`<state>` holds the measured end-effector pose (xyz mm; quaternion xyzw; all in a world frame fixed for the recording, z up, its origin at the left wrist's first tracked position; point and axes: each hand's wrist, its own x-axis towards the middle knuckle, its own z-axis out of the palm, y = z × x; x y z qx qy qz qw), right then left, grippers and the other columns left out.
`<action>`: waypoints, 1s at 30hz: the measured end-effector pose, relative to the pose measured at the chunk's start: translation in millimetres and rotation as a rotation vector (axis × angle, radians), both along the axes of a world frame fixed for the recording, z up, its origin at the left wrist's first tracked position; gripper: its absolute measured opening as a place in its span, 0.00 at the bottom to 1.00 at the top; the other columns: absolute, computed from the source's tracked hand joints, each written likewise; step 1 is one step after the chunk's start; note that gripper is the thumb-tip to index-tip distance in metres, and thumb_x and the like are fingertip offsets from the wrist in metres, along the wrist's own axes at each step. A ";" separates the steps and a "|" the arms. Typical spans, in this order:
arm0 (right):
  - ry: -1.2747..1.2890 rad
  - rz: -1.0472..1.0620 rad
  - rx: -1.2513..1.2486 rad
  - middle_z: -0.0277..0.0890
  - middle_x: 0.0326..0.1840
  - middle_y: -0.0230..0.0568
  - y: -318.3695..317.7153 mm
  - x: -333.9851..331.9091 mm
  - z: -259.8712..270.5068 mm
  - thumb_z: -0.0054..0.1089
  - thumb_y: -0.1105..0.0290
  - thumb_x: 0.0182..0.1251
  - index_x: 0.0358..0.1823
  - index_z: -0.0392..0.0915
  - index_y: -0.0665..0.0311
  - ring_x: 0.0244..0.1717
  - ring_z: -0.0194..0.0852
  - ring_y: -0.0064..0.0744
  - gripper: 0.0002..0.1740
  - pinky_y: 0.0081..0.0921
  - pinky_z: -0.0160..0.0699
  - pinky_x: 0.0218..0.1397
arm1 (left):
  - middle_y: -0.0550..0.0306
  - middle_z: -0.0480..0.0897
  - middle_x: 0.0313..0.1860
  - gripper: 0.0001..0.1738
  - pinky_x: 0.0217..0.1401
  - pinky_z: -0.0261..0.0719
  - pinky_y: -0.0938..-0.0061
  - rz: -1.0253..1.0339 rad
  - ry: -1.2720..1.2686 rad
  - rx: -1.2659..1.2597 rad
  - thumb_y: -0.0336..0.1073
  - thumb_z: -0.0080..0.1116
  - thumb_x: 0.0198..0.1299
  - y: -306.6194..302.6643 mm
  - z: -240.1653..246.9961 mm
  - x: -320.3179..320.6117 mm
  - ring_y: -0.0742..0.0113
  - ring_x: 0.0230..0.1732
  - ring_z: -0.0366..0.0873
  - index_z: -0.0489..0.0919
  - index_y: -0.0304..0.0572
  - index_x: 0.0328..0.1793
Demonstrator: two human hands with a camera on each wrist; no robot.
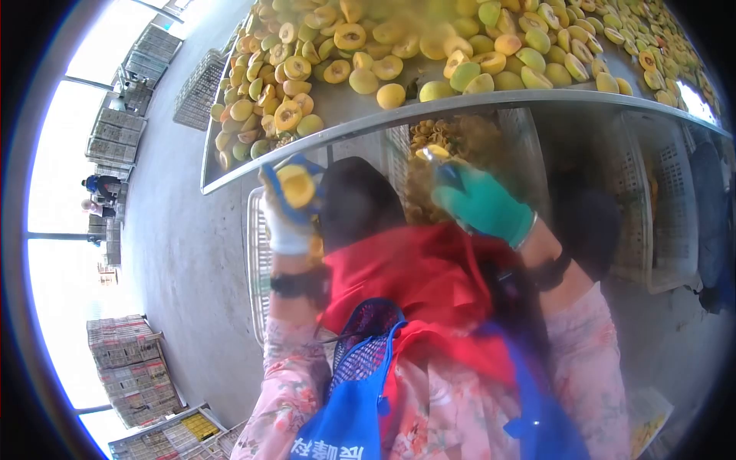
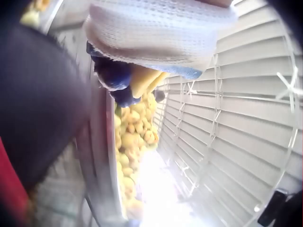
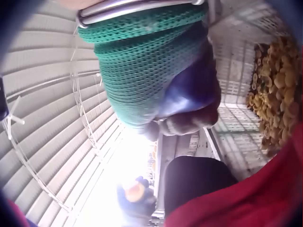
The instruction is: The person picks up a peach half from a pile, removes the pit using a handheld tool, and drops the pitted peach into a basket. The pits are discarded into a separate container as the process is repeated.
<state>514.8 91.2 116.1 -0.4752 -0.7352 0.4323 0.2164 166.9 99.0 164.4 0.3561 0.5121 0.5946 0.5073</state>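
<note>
The left hand point(image 1: 288, 207), in a white and blue glove, holds a yellow fruit half point(image 1: 296, 186) near the table's front edge. In the left wrist view a yellow piece point(image 2: 144, 81) shows between its blue fingers point(image 2: 113, 74). The right hand point(image 1: 484, 203), in a green and dark blue glove, has its fingers curled round a small tool with a shiny metal end point(image 1: 431, 154), a yellow bit beside it. In the right wrist view the curled fingers point(image 3: 189, 120) hide the tool. The two hands are apart.
Many halved fruits point(image 1: 349, 37) lie on the metal-edged table point(image 1: 429, 106). Below it stands a crate holding fruit scraps point(image 1: 433, 136); another white crate point(image 1: 258, 261) is at the left and a grey one point(image 1: 665, 222) at the right. Stacked crates point(image 1: 134, 368) stand farther left.
</note>
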 end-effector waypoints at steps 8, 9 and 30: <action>-0.562 0.055 -0.006 0.86 0.43 0.55 15.4 13.9 -35.9 0.55 0.56 0.69 0.59 0.75 0.65 0.46 0.85 0.58 0.24 0.50 0.82 0.51 | 0.42 0.82 0.61 0.29 0.64 0.77 0.66 -0.025 1.361 0.276 0.40 0.68 0.65 44.4 41.7 2.0 0.55 0.58 0.82 0.76 0.36 0.70; -0.543 0.060 0.002 0.86 0.43 0.55 13.0 15.1 -39.4 0.56 0.56 0.69 0.57 0.76 0.65 0.45 0.85 0.58 0.23 0.50 0.82 0.51 | 0.41 0.82 0.60 0.31 0.64 0.77 0.65 -0.091 1.390 0.345 0.44 0.69 0.64 67.8 42.2 13.0 0.54 0.59 0.82 0.76 0.37 0.70; 0.485 -0.276 0.380 0.80 0.32 0.61 7.5 -21.8 23.6 0.62 0.61 0.71 0.48 0.76 0.68 0.35 0.79 0.65 0.16 0.49 0.77 0.37 | 0.34 0.76 0.67 0.44 0.33 0.83 0.84 -0.697 -0.153 0.059 0.62 0.52 0.72 75.4 24.8 109.0 0.70 0.45 0.83 0.62 0.33 0.79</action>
